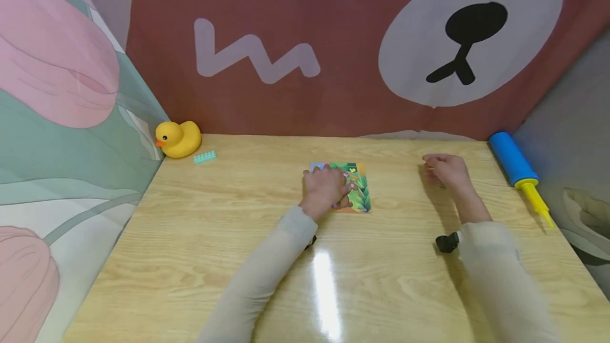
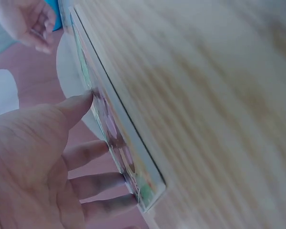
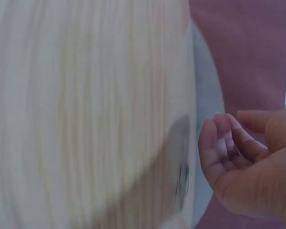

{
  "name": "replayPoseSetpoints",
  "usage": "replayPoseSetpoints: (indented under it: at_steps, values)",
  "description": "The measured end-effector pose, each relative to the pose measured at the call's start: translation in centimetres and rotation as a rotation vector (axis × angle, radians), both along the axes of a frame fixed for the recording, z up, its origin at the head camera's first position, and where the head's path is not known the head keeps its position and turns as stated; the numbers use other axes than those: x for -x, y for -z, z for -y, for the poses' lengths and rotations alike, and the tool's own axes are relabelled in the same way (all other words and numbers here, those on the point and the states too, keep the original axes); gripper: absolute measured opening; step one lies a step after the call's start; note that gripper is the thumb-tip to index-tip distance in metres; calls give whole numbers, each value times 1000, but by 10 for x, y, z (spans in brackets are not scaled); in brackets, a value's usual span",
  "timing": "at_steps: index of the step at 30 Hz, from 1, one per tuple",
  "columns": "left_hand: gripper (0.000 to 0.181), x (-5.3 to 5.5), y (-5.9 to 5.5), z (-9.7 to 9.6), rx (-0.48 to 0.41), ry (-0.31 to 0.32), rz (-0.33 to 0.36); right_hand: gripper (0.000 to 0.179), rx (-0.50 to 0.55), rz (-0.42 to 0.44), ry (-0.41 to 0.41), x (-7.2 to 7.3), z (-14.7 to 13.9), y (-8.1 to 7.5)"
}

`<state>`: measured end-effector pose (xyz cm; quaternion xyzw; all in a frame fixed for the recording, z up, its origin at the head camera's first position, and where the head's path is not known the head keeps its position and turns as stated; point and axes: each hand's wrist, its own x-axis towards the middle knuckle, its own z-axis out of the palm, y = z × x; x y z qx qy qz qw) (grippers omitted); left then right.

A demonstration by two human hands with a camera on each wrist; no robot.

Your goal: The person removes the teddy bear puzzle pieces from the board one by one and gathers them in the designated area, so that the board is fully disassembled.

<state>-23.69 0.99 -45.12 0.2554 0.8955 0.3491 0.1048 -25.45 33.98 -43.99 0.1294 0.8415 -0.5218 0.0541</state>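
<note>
A flat, square, colourful picture board with green leaves printed on it lies mid-table. My left hand rests over its left part, covering much of the picture. In the left wrist view, the thumb and extended fingertips touch the face of the board. Off to the right, my right hand hovers above the table with fingers loosely bent. Nothing shows between the fingers of the right hand in its wrist view. A small greenish thing lies on the table near it, too blurred to identify.
A yellow rubber duck and a mint toy brick sit at the table's back left. At the right edge lies a blue and yellow hand pump. Printed cloth hangs behind the wooden table.
</note>
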Motion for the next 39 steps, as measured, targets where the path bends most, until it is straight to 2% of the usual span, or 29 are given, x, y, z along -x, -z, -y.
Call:
replayPoseSetpoints:
  at_steps: [1, 2, 3, 5, 6, 9, 13, 15, 17, 24, 29, 35, 39]
  values:
    - [46, 0, -1, -2, 43, -38, -1, 52, 6, 7, -26, 1, 9, 0]
    - [45, 0, -3, -5, 258, -118, -73, 51, 16, 14, -48, 3, 17, 0]
    - [43, 0, -4, -8, 433, -179, -126, 51, 22, 23, -74, 4, 26, 0]
    - [51, 2, -5, -12, 569, -265, -129, 50, 23, 42, -126, 6, 42, -1]
    - [54, 3, -5, -13, 588, -282, -115, 50, 20, 48, -149, 7, 49, -1]
    - [65, 5, -2, -11, 616, -311, -108, 49, 24, 57, -192, 11, 68, -2]
    - [84, 8, 3, -3, 631, -307, -92, 45, 50, 66, -218, 16, 91, -2]
    - [88, 8, 2, 1, 634, -304, -75, 43, 61, 80, -233, 17, 103, -1]
    - [90, 9, 1, 5, 640, -305, -71, 42, 72, 94, -244, 19, 113, 1]
    - [94, 9, -4, 14, 630, -282, 26, 39, 144, 105, -260, 24, 138, 8]
    - [94, 9, -2, 17, 612, -254, 53, 38, 181, 124, -220, 26, 148, 13]
    - [89, 8, -1, 17, 609, -251, 95, 39, 163, 136, -200, 22, 153, 7]
    - [87, 8, -1, 18, 633, -242, 114, 40, 193, 160, -197, 22, 153, 5]
